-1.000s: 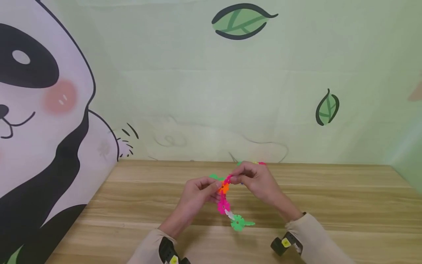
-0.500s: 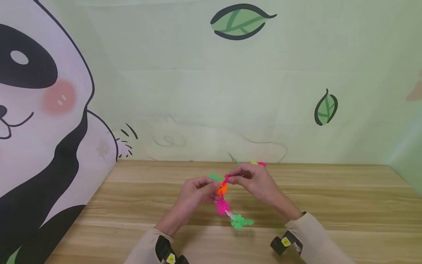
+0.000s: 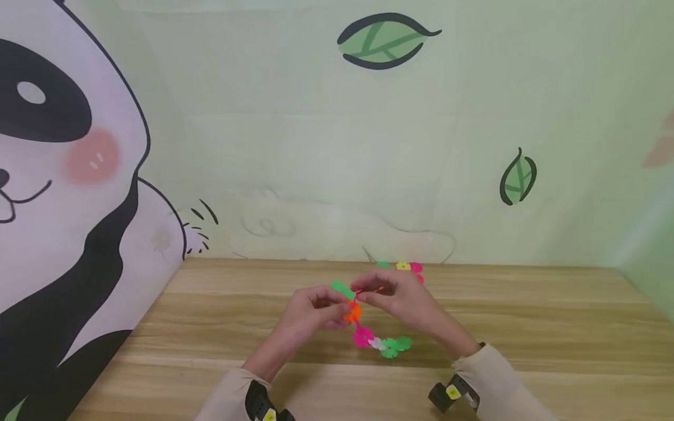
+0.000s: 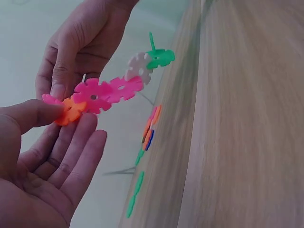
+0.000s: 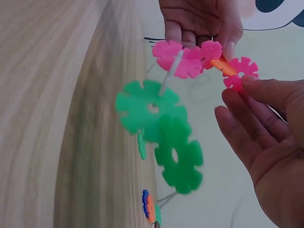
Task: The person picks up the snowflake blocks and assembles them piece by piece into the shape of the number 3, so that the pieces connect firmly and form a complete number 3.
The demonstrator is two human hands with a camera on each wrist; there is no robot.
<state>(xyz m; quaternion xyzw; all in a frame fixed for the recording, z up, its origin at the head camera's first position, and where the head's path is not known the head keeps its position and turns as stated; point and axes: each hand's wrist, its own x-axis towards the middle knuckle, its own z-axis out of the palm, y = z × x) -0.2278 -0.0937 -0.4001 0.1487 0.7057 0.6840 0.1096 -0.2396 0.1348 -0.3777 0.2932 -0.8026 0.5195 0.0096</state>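
Two pale sleeves (image 3: 505,386) with black wrist cameras (image 3: 444,396) enter at the bottom of the head view. Just beyond, at lower centre, a chain of notched discs (image 3: 362,337) is held up above the counter (image 3: 210,339): two green discs (image 5: 184,164), a white disc (image 4: 135,66), two pink discs (image 4: 103,92), an orange disc (image 4: 75,111) and a pink end disc (image 5: 246,68). The left hand (image 3: 312,313) pinches the orange disc—thumb and fingertips closed on it; the right hand (image 3: 404,297) likewise pinches the pink end disc, its fingers nearly meeting its thumb. Farther back lie a green piece (image 3: 341,288), centre, and a yellow disc (image 3: 403,266), right of centre. Behind stands a pale green backdrop (image 3: 295,134)—a panda (image 3: 100,204) at left.
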